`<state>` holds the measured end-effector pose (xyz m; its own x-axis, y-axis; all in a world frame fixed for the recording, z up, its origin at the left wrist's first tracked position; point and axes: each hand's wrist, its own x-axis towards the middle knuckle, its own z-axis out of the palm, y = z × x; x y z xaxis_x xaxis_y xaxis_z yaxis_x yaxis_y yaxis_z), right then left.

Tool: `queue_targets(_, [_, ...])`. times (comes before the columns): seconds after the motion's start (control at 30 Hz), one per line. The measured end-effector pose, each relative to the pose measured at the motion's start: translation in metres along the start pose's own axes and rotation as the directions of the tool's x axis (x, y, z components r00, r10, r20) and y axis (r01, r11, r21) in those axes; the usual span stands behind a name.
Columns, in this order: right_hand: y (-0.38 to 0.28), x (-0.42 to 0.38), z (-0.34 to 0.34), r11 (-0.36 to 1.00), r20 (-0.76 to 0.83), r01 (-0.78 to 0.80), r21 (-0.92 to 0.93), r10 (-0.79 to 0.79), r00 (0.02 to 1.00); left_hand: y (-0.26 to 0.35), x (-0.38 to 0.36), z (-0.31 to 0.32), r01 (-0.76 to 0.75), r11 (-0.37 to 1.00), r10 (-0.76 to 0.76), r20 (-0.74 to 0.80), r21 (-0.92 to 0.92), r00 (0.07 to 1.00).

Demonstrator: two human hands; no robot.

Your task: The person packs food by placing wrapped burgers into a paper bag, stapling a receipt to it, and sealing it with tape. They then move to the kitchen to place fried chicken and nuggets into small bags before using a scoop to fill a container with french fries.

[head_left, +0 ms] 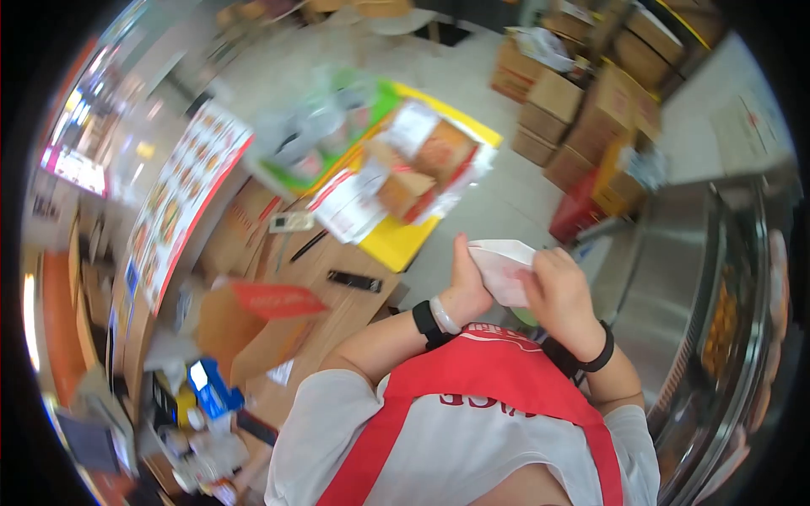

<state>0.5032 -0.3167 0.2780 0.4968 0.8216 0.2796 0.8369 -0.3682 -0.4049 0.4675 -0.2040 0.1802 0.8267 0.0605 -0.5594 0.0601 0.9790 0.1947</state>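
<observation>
A white paper bag or sleeve [504,268] is held between my two hands, in front of the red apron. My left hand [469,282] supports its left side, with the thumb pointing up. On the other side, the fingers of my right hand [558,293] are bent against the paper, partly hiding it. Whether anything is inside the paper cannot be made out.
A wooden counter [359,316] at the left bears a black stapler-like object [354,281], a pen [309,245] and a brown paper bag [245,325]. Beyond are a yellow tray [396,244] with boxes, and stacked cartons [553,105]. A steel-framed display case [717,312] stands right.
</observation>
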Motion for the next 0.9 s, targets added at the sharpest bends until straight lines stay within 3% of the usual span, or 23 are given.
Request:
queue_targets(0.13, [-0.016,0.032,0.026,0.980,0.102,0.043,0.195,-0.064,0.993,0.035,-0.040,-0.048,-0.130,0.990,0.121,-0.134,-0.059,0.984])
queue_targets(0.17, [-0.025,0.041,0.030,0.954,0.123,0.040,0.298,-0.080,0.989,0.041,-0.052,-0.061,-0.265,0.964,0.262,-0.135,-0.005,0.956])
queue_targets(0.2, [-0.032,0.051,0.027,0.958,0.197,0.044,0.282,-0.102,0.975,0.046,-0.064,-0.074,-0.388,0.920,0.392,-0.134,0.054,0.910])
queue_targets(0.27, [-0.061,0.069,0.023,0.893,0.259,-0.094,0.441,-0.026,0.966,0.059,-0.086,-0.132,-0.398,0.914,0.406,-0.150,0.084,0.901])
queue_targets(0.33, [-0.096,0.087,0.025,0.805,0.139,-0.044,0.591,-0.048,0.989,0.070,-0.128,-0.152,-0.496,0.841,0.530,-0.147,0.217,0.835])
queue_targets(0.37, [-0.114,0.095,0.028,0.768,0.081,-0.022,0.640,-0.039,0.996,0.071,-0.143,-0.177,-0.395,0.873,0.449,-0.156,0.284,0.880])
queue_targets(0.4, [-0.133,0.102,0.035,0.729,0.022,0.002,0.684,-0.023,0.999,0.071,-0.158,-0.199,-0.401,0.875,0.453,-0.167,0.270,0.876])
queue_targets(0.47, [-0.173,0.110,0.056,0.657,0.037,0.014,0.753,-0.063,0.997,0.073,-0.191,-0.229,-0.437,0.730,0.585,-0.152,0.525,0.796])
queue_targets(0.5, [-0.192,0.116,0.067,0.578,0.032,0.027,0.815,-0.091,0.995,0.074,-0.209,-0.239,-0.442,0.733,0.588,-0.155,0.518,0.794])
queue_targets(0.53, [-0.207,0.124,0.076,0.581,0.035,0.028,0.814,-0.098,0.995,0.076,-0.227,-0.245,-0.423,0.688,0.651,-0.243,0.590,0.719])
queue_targets(0.57, [-0.220,0.133,0.086,0.706,-0.057,0.391,0.590,-0.446,0.893,0.080,-0.243,-0.251,-0.390,0.645,0.707,-0.319,0.658,0.631])
queue_targets(0.6, [-0.233,0.139,0.095,0.631,-0.025,0.716,0.299,-0.745,0.667,0.085,-0.256,-0.254,-0.394,0.648,0.706,-0.322,0.652,0.630])
queue_targets(0.63, [-0.248,0.142,0.105,0.629,-0.017,0.717,0.300,-0.748,0.663,0.088,-0.268,-0.257,-0.480,0.627,0.761,-0.352,0.614,0.545])
queue_targets(0.67, [-0.264,0.143,0.115,0.613,0.111,0.735,0.288,-0.784,0.610,0.091,-0.279,-0.263,-0.561,0.595,0.803,-0.388,0.576,0.453])
queue_targets(0.7, [-0.278,0.143,0.124,0.595,0.237,0.753,0.280,-0.803,0.547,0.095,-0.287,-0.277,-0.562,0.599,0.800,-0.395,0.571,0.452])
queue_targets(0.77, [-0.290,0.142,0.153,0.668,0.315,0.680,0.303,-0.743,0.590,0.108,-0.302,-0.307,-0.596,0.439,0.898,-0.314,0.673,0.307])
queue_targets(0.8, [-0.294,0.140,0.168,0.737,0.390,0.599,0.313,-0.675,0.627,0.118,-0.309,-0.315,-0.597,0.438,0.899,-0.317,0.672,0.304])
queue_targets(0.9, [-0.295,0.139,0.206,0.765,0.453,0.585,0.271,-0.637,0.623,0.150,-0.323,-0.333,-0.533,0.392,0.920,-0.333,0.750,0.207])
